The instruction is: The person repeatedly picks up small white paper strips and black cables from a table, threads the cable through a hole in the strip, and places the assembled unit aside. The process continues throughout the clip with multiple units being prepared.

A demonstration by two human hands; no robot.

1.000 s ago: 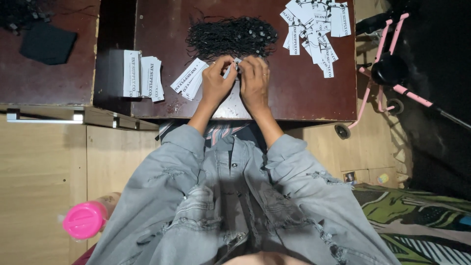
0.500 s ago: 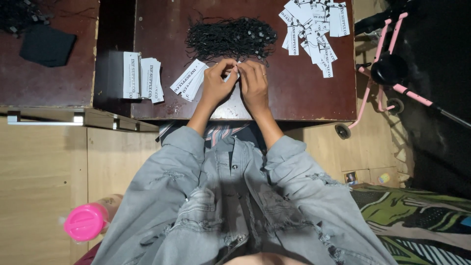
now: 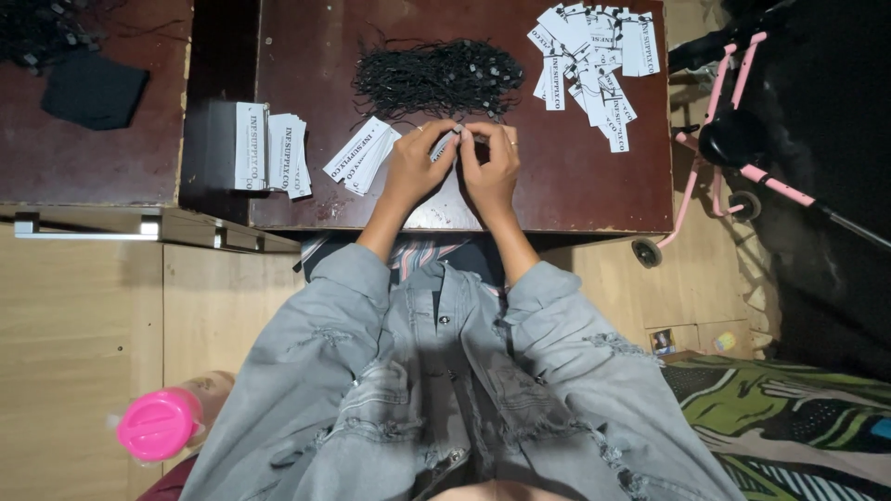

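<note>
Just beyond the hands, a heap of black strings [image 3: 436, 79] is lying within reach; left hand [image 3: 415, 167] and right hand [image 3: 489, 167] are pinching one white paper tag [image 3: 449, 144] together over the tabletop [image 3: 566, 186].

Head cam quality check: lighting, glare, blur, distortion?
Head view: sharp, no motion blur; both hands, left and right, are evenly lit; the white tags are bright, near blown out; the right edge past the pink frame falls into deep shadow; mild wide-angle bend at the table edge.
</note>
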